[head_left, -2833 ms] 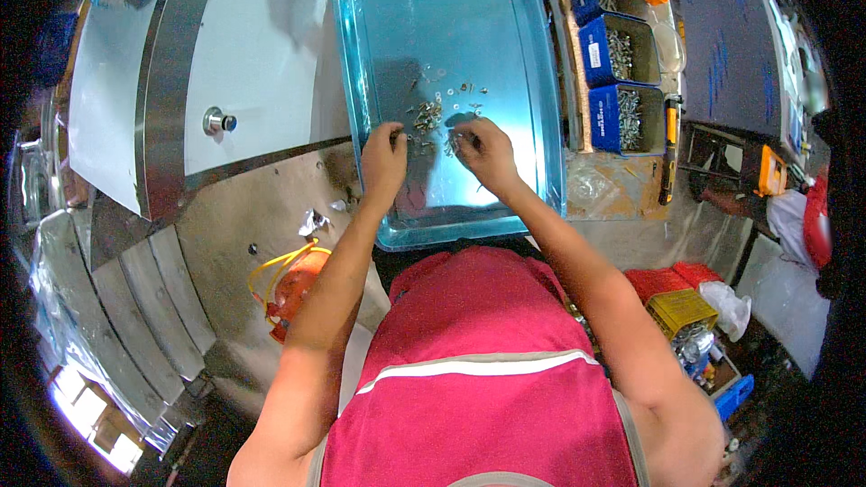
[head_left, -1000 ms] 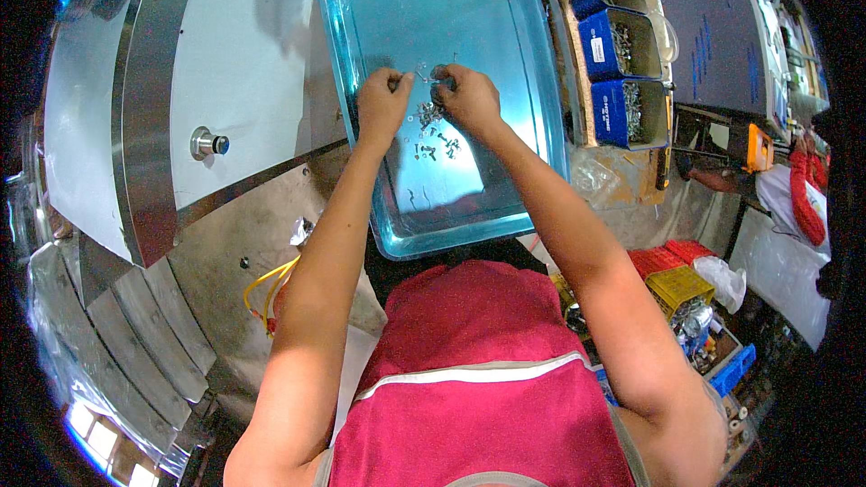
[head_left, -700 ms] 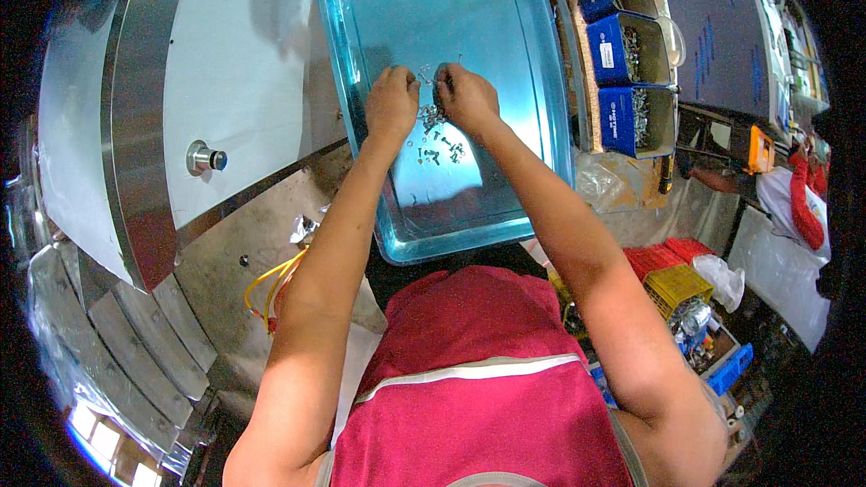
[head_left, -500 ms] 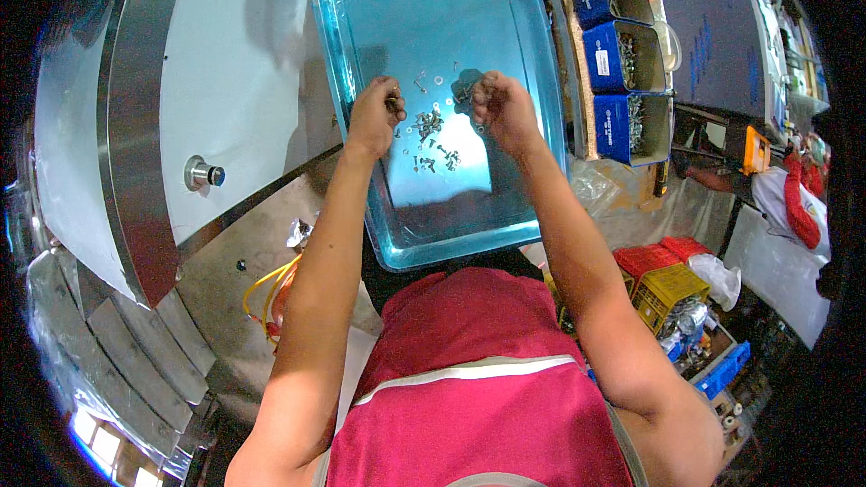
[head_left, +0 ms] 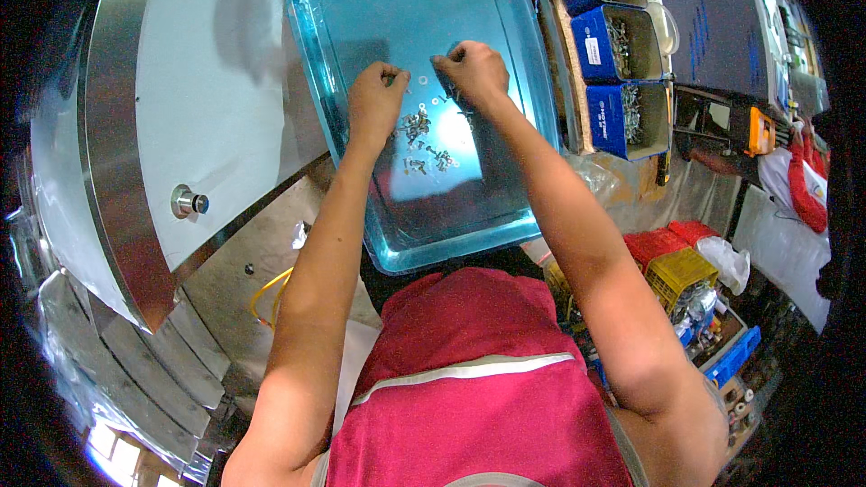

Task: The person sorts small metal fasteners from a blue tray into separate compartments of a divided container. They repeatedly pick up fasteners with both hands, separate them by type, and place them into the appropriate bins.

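Observation:
A blue metal tray with raised rims lies before me. Small screws and pale round washers are scattered over its middle. Above the left part of the tray is my left hand, closed, with thumb and fingers curled together beside the hardware. My right hand, also closed, hovers to the right of the washers, its thumb and fingertips drawn together. Whatever either hand holds is too small or hidden to name.
Blue bins of metal fasteners stand in a row right of the tray. A white panel with a steel edge and a round knob is on the left. Yellow crates sit lower right; another person's red-and-white clothing shows far right.
My right hand has moved up and left, its fingertips coming toward the left hand. The left hand has turned, with its fingertips nearer the middle. The whole view has shifted slightly.

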`<state>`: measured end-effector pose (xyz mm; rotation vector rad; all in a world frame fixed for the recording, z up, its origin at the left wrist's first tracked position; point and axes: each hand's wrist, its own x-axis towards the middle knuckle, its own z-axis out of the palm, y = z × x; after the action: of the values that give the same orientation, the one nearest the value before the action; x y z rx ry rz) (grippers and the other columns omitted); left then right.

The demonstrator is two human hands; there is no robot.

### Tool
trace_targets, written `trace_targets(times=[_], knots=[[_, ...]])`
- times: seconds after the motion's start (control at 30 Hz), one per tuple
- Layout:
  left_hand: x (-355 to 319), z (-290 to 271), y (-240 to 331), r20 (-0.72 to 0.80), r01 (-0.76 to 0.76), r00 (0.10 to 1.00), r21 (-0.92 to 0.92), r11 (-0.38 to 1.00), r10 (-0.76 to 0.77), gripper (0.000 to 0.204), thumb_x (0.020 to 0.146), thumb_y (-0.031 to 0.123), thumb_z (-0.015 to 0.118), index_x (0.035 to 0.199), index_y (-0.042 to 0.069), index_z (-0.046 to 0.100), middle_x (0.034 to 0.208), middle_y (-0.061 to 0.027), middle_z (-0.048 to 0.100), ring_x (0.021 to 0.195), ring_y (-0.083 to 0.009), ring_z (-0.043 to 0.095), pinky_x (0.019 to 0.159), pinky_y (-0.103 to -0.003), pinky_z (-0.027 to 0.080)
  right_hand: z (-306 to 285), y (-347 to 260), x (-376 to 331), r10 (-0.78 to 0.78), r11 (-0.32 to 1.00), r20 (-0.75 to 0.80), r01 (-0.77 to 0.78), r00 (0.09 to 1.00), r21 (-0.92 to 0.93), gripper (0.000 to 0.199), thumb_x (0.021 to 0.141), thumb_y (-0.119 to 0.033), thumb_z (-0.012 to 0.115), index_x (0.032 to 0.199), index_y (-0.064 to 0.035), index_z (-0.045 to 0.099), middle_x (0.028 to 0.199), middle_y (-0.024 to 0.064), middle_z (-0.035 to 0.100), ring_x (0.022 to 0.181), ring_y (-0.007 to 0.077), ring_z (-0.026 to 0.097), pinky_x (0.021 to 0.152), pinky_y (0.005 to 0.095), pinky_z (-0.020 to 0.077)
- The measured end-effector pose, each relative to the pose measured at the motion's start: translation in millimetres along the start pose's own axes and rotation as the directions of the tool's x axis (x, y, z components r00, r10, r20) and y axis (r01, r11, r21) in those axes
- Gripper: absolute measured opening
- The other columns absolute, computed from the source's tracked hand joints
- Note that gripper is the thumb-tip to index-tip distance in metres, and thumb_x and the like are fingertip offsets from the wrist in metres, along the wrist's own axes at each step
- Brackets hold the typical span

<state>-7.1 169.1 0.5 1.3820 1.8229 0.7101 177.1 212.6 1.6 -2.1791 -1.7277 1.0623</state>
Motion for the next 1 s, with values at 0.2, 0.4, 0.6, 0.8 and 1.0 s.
trace_targets(times=[0.2, 0.4, 0.6, 0.8, 1.0], knots=[[-18.3, 14.7, 8.6, 0.114, -0.190, 0.978, 0.132, 0.973, 0.175, 0.023, 0.088, 0.024, 0.073, 0.098, 0.004, 0.072, 0.095, -0.0175, 0.071, 0.086, -0.0352, 0.069, 0.078, -0.043, 0.055, 6.2, -6.1, 9.2, -0.044, 0.973, 0.052, 0.054, 0.998, -0.224, 0.034, 0.081, -0.038, 0.071, 0.093, -0.0064, 0.077, 0.097, 0.0195, 0.075, 0.091, 0.0320, 0.073, 0.082, 0.0430, 0.0579], [-32.1, 41.9, 5.3, 0.263, -0.390, 0.911, 0.303, 0.869, 0.317, 0.021, 0.088, 0.022, 0.070, 0.104, 0.009, 0.071, 0.103, -0.0161, 0.067, 0.093, -0.0382, 0.066, 0.081, -0.048, 0.055, -20.8, 37.6, 3.0, -0.132, 0.463, 0.292, -0.201, 0.947, 0.863, 0.028, 0.091, -0.030, 0.058, 0.078, -0.0063, 0.063, 0.070, 0.0095, 0.064, 0.053, 0.0246, 0.055, 0.050, 0.0394, 0.0454], [-25.1, 53.5, -4.3, 0.235, -0.418, 0.907, 0.382, 0.824, 0.351, 0.015, 0.089, 0.019, 0.066, 0.099, 0.007, 0.068, 0.099, -0.0155, 0.066, 0.089, -0.0368, 0.066, 0.077, -0.048, 0.055, -45.2, 59.0, -23.5, -0.324, 0.177, 0.227, -0.177, 0.919, 0.968, 0.034, 0.098, -0.032, 0.041, 0.089, -0.0051, 0.062, 0.079, 0.0052, 0.059, 0.064, 0.0143, 0.051, 0.056, 0.0297, 0.0423], [-9.0, 32.6, -2.1, 0.526, 0.530, 0.841, -0.759, 0.377, -0.123, 0.016, 0.096, 0.019, 0.049, 0.096, 0.008, 0.062, 0.083, -0.0081, 0.065, 0.071, -0.0227, 0.063, 0.059, -0.035, 0.051, -30.0, 51.7, -7.4, -0.329, 0.876, 0.012, 0.300, 0.944, 0.377, 0.023, 0.089, -0.022, 0.068, 0.100, -0.0039, 0.076, 0.087, 0.0079, 0.075, 0.070, 0.0162, 0.069, 0.066, 0.0338, 0.0569], [-7.4, 26.3, 12.0, 0.361, 0.342, 0.928, -0.719, 0.604, -0.096, 0.017, 0.096, 0.022, 0.056, 0.094, 0.007, 0.064, 0.085, -0.0078, 0.067, 0.066, -0.0189, 0.060, 0.059, -0.032, 0.050, -12.6, 46.4, 0.7, -0.479, 0.855, 0.168, 0.502, 0.861, -0.134, 0.025, 0.082, -0.015, 0.066, 0.104, -0.0218, 0.075, 0.096, 0.0167, 0.074, 0.089, 0.0391, 0.071, 0.079, 0.0508, 0.0570]])
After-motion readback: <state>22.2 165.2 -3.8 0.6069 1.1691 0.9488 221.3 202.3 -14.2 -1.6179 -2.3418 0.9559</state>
